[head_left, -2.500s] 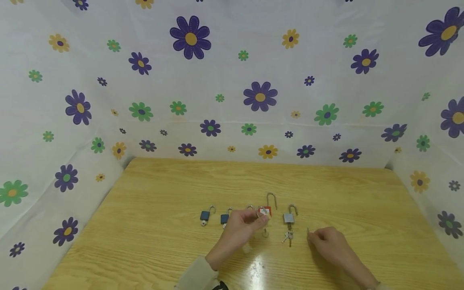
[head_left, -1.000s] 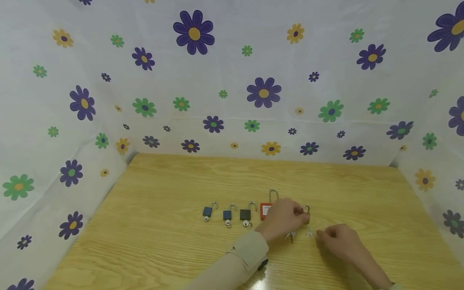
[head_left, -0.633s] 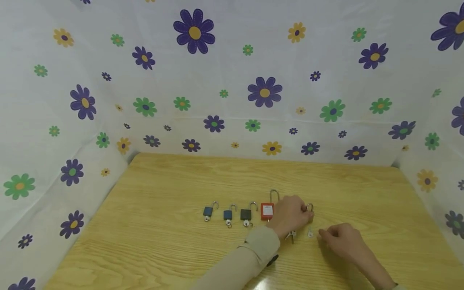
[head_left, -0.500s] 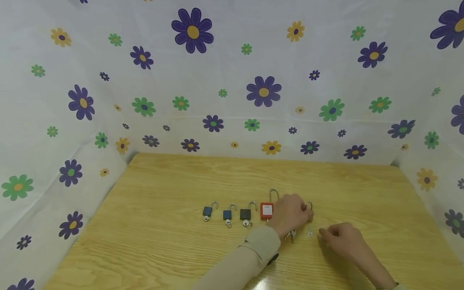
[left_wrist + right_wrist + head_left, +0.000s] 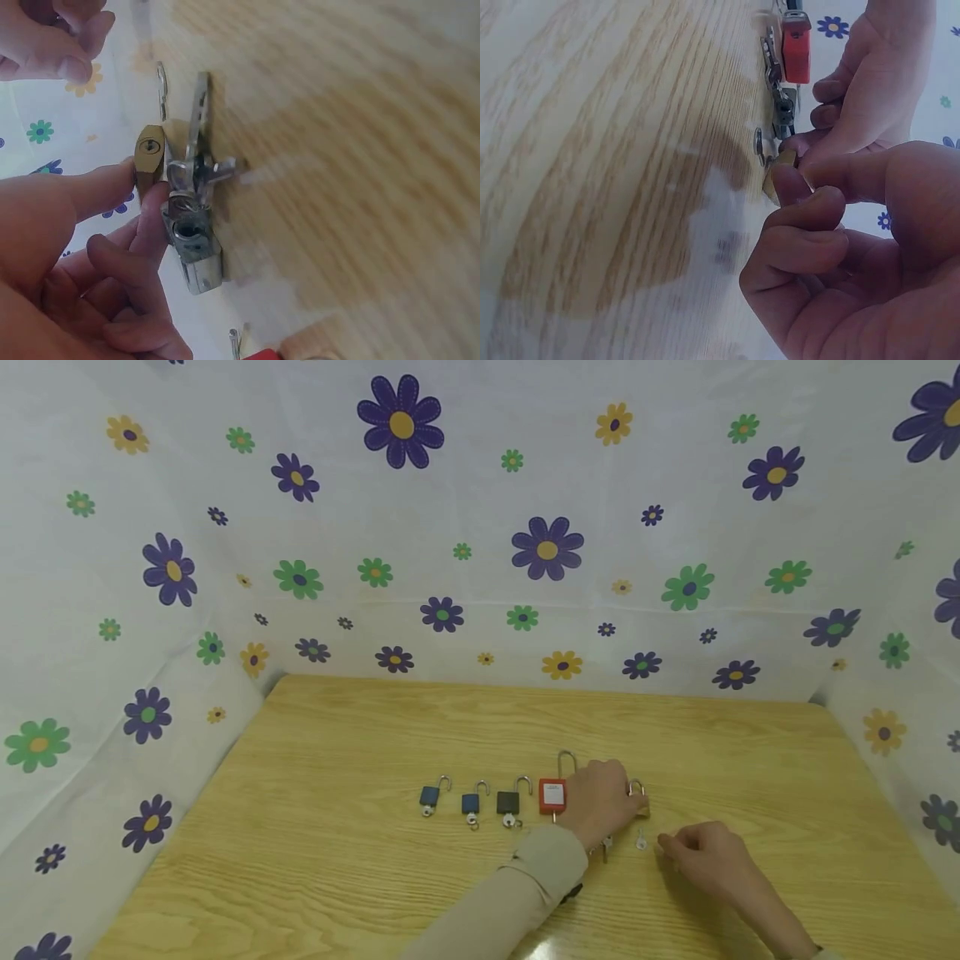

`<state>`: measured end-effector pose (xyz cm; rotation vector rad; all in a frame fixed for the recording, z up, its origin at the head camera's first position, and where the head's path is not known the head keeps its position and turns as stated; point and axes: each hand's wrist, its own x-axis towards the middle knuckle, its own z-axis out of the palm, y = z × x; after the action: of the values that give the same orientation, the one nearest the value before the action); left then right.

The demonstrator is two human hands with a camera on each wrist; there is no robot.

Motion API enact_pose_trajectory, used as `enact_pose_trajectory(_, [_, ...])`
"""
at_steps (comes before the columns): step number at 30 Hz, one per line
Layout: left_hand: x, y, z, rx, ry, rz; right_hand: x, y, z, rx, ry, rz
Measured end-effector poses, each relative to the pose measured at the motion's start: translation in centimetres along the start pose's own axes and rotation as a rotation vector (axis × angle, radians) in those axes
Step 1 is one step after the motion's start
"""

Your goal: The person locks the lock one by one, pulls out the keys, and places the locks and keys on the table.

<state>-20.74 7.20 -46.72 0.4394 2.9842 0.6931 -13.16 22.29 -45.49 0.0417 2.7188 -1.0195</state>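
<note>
Right of centre in the head frame, the left hand (image 5: 603,797) pinches the brass lock (image 5: 148,152) between thumb and fingertip by its sides, a hold that seems meant to leave the keyhole end uncovered, facing the frame's bottom. Its shackle (image 5: 637,787) points up the frame, in keeping with the row; whether the lock touches the table (image 5: 337,877) I cannot tell. Just below it lies a loose key (image 5: 641,841), probably kept there as its own.

Lower right, the right hand (image 5: 708,856) has its fingers loosely curled with nothing showing in them, near the key, apparently waiting.

Leftward run the red lock (image 5: 552,796), black lock (image 5: 507,803) and two blue locks (image 5: 429,797), spaced apart, seemingly to keep each with its key. The steel lock (image 5: 196,259), under the left hand in the head frame, shows in the left wrist view.
</note>
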Motion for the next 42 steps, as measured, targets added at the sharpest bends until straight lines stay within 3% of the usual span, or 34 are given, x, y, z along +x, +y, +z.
enact_pose_trajectory(9, [-0.1, -0.1, 0.4, 0.038, 0.061, 0.034, 0.0, 0.0, 0.2, -0.007, 0.019, -0.007])
enact_pose_trajectory(18, [-0.1, -0.1, 0.4, 0.056, 0.061, 0.04, 0.0, 0.2, 0.4, -0.002, 0.009, 0.028])
enact_pose_trajectory(25, [-0.5, -0.7, -0.2, -0.056, 0.059, 0.065, -0.1, 0.2, 0.2, 0.008, -0.012, 0.039])
enact_pose_trajectory(29, [-0.6, -1.6, -1.2, -0.108, 0.105, 0.067, -0.1, 0.1, 0.2, 0.003, -0.017, 0.049])
enact_pose_trajectory(32, [-0.8, -2.3, -1.9, -0.063, 0.106, 0.042, -0.1, 0.0, 0.3, -0.004, -0.012, 0.051])
enact_pose_trajectory(38, [-1.6, -3.1, -2.4, 0.153, 0.028, 0.018, -0.2, 0.1, 0.3, -0.006, 0.005, 0.032])
enact_pose_trajectory(42, [-1.8, -3.1, -2.0, 0.169, -0.03, 0.014, -0.3, 0.0, 0.4, -0.008, 0.007, 0.026])
